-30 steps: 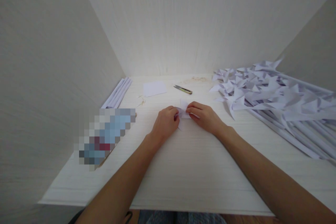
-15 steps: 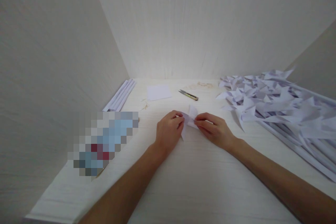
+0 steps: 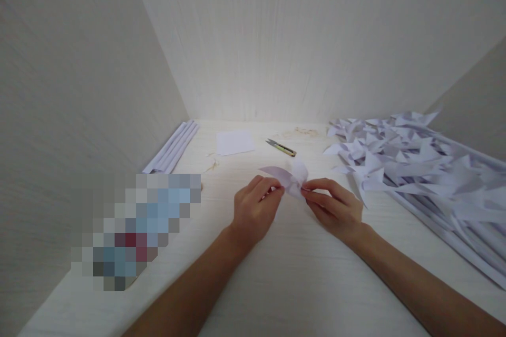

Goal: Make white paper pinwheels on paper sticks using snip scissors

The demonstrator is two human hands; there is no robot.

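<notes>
Between my two hands is a white paper pinwheel (image 3: 298, 171) with curved, pointed blades. My left hand (image 3: 256, 208) pinches its left side between thumb and fingers. On the other side, the fingertips of my right hand (image 3: 336, 205) grip it near the centre. One blade points left above my left fingers, another stands up at the back. My fingertips cover part of the folded middle. Thread snips (image 3: 281, 147) lie on the table just beyond the pinwheel, and white paper sheets (image 3: 235, 142) rest farther left.
Many paper pinwheels on rolled paper sticks (image 3: 379, 160) are heaped at the right. Several white paper rolls (image 3: 172, 147) lie by the left wall, behind a blurred-out item (image 3: 152, 221). Small tan scraps (image 3: 213, 165) sit on the white table (image 3: 284, 284). Walls rise behind and on both sides.
The pinwheel has turned in my fingers, so a blade now points left above my left hand. Both hands sit slightly lower in view, and the whole view has shifted a little.
</notes>
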